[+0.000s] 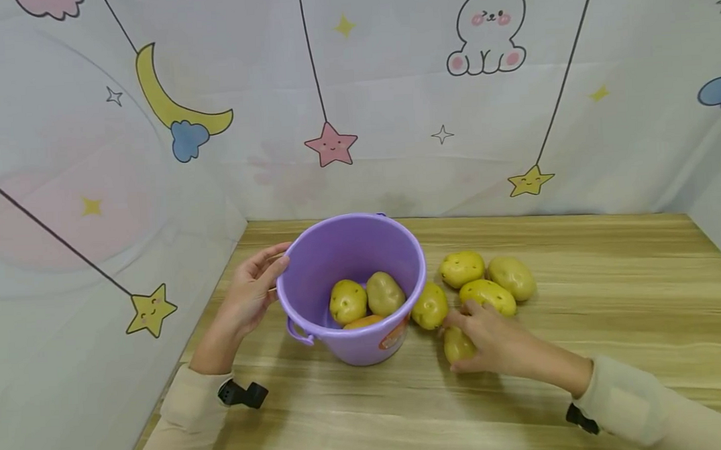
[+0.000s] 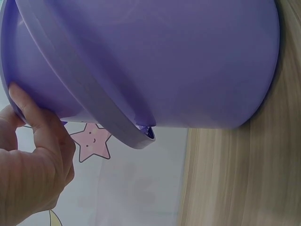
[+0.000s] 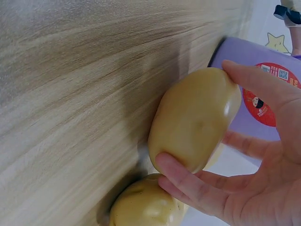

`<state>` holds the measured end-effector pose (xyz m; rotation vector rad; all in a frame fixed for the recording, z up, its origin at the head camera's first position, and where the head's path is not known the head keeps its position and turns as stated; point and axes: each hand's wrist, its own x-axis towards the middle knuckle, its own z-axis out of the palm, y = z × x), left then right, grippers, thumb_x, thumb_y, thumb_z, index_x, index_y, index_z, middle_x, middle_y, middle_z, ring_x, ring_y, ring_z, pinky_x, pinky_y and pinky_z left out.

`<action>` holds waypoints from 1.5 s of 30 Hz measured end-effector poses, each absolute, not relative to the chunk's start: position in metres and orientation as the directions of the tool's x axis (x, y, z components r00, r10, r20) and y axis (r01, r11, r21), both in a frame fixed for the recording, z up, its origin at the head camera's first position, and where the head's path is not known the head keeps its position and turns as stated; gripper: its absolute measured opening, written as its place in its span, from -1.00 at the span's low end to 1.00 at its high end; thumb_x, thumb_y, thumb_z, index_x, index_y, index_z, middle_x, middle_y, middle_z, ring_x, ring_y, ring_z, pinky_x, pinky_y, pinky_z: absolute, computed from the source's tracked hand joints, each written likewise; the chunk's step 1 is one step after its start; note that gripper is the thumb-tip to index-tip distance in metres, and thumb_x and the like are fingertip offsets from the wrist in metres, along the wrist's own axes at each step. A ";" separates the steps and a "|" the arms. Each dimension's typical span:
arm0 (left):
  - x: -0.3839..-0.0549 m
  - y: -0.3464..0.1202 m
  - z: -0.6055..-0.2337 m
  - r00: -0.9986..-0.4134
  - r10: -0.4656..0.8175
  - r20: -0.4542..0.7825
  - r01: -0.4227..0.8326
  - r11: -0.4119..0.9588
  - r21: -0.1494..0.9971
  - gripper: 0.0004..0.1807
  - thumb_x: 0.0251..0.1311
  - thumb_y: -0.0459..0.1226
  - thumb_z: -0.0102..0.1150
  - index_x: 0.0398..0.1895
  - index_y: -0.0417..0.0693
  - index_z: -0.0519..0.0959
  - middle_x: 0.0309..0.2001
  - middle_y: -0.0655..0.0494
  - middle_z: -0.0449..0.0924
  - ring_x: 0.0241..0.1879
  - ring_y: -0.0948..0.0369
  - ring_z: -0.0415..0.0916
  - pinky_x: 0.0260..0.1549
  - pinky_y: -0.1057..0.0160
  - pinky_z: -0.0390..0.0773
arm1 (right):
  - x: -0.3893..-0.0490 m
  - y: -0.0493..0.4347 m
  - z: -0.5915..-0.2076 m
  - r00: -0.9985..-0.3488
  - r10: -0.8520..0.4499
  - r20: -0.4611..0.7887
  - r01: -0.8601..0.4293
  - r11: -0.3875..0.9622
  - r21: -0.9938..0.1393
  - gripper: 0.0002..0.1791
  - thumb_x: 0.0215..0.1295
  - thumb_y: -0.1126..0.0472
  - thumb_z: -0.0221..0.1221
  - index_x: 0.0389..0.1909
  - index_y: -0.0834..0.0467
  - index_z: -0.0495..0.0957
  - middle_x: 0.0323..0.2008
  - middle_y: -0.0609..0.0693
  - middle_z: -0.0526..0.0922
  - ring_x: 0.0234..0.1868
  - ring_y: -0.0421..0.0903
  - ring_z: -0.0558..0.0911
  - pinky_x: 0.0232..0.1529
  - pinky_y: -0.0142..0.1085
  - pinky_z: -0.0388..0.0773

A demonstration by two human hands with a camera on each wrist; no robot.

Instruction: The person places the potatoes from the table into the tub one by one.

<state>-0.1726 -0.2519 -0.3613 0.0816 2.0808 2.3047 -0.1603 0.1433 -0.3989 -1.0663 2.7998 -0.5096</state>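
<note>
Left hand (image 1: 254, 287) holds the purple bucket (image 1: 356, 349) by its rim; right hand (image 1: 492, 337) pinches a smooth potato (image 3: 195, 117) beside it, thumb and fingers spread wide. I'd grip evenly, clear the neighbouring potato (image 3: 148, 207), and steady that rim.

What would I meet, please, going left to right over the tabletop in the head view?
Left hand, purple plastic bucket, yellow oval potato beside it, tan oval potato gripped by the right hand, rounded olive-yellow potato.
</note>
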 end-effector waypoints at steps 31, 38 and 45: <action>-0.172 -0.252 -0.364 -0.998 0.054 0.028 0.022 -0.110 0.994 -0.59 0.49 -0.28 0.06 0.32 -0.21 0.39 -0.05 0.03 0.54 -0.21 0.22 0.63 -0.25 0.34 0.70 | -0.160 0.145 -0.393 -0.697 -0.704 0.137 -0.697 0.622 -0.356 -0.44 -0.26 -0.01 0.55 -0.17 0.06 0.60 -0.34 0.05 0.48 -0.35 -0.07 0.45 -0.42 -0.28 0.47; -0.172 -0.251 -0.363 -0.998 0.055 0.027 0.021 -0.109 0.994 -0.58 0.48 -0.26 0.08 0.31 -0.22 0.40 -0.02 0.04 0.54 -0.16 0.21 0.62 -0.22 0.33 0.70 | -0.164 0.147 -0.386 -0.687 -0.708 0.166 -0.707 0.598 -0.378 -0.45 -0.22 -0.02 0.56 -0.17 0.07 0.60 -0.36 -0.03 0.48 -0.34 -0.12 0.43 -0.40 -0.31 0.42; -0.172 -0.252 -0.363 -0.998 0.056 0.026 0.020 -0.109 0.994 -0.59 0.48 -0.27 0.07 0.31 -0.20 0.40 -0.03 0.03 0.53 -0.17 0.21 0.62 -0.22 0.34 0.70 | -0.167 0.151 -0.371 -0.696 -0.686 0.212 -0.705 0.598 -0.382 -0.43 -0.25 0.00 0.57 -0.16 0.04 0.58 -0.34 0.05 0.52 -0.29 -0.05 0.48 -0.38 -0.27 0.49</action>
